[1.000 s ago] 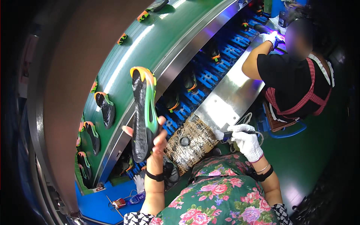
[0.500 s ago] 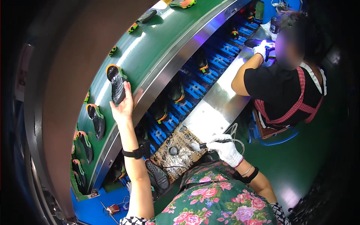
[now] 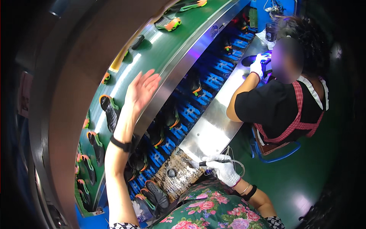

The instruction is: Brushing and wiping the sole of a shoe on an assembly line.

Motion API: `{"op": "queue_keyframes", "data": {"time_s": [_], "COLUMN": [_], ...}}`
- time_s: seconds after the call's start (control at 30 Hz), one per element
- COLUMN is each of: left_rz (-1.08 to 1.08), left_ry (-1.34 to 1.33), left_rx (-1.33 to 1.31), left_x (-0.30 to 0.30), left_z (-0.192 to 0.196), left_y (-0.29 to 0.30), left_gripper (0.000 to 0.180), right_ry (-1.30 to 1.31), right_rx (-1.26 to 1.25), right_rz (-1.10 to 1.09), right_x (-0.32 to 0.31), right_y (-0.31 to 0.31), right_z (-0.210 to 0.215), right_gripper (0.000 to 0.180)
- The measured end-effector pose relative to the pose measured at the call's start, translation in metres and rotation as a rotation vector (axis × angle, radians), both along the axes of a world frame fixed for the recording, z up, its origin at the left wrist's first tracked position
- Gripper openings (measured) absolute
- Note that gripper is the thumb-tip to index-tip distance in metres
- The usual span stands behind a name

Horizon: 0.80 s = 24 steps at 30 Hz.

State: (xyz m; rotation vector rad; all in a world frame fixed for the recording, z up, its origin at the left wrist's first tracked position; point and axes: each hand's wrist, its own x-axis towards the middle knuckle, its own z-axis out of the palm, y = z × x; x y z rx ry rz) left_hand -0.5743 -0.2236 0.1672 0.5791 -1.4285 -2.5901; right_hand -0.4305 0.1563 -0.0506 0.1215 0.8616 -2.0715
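My bare left hand (image 3: pixel 142 91) is open, fingers stretched out, over the edge of the green conveyor belt (image 3: pixel 162 57). Nothing is in it. Beside its wrist lies a black shoe part (image 3: pixel 110 114) with orange and green trim. In a white glove, my right hand (image 3: pixel 225 171) is closed round a slim black-handled brush-like tool (image 3: pixel 214 163), with a pale tip and a thin tube or cable trailing from it. The tip hovers by a taped brown board (image 3: pixel 182 171), on which stands a small dark round pot (image 3: pixel 171 173).
A blue-slatted rack (image 3: pixel 190 112) with dark shoes runs beside the conveyor. A metal table (image 3: pixel 209 131) stretches toward a seated co-worker (image 3: pixel 274 103), whose gloved hand (image 3: pixel 257 65) is at a shoe under violet light. Dark clogs (image 3: pixel 157 194) lie by my lap.
My left hand has moved away from the black shoe part, up and to the right. Shoe parts appear lower along the belt. My right hand keeps its grip on the tool; the view has shifted slightly.
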Motion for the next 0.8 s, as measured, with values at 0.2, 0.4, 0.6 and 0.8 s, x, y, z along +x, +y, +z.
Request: {"op": "queue_keyframes", "data": {"time_s": [0.2, 0.4, 0.6, 0.8], "left_rz": [-0.268, -0.36, -0.208, -0.153], "left_ry": [-0.113, -0.201, -0.365, -0.127], "left_rx": [-1.203, -1.814, -1.547, -1.197], "left_x": [-0.178, -0.303, -0.307, -0.194], "left_z": [-0.006, -0.02, -0.012, 0.011], "left_y": [0.002, -0.036, -0.071, -0.067], "left_gripper": [0.074, 0.093, 0.048, 0.029], "right_ry": [-0.038, -0.047, 0.059, 0.118], "right_rx": [0.065, 0.093, 0.145, 0.121], "right_rz": [-0.131, -0.147, -0.136, -0.152], "right_x": [-0.017, -0.008, -0.009, -0.008], "right_y": [0.013, 0.027, 0.034, 0.025], "right_z": [0.015, 0.005, 0.02, 0.021], "right_gripper": [0.014, 0.016, 0.021, 0.015]}}
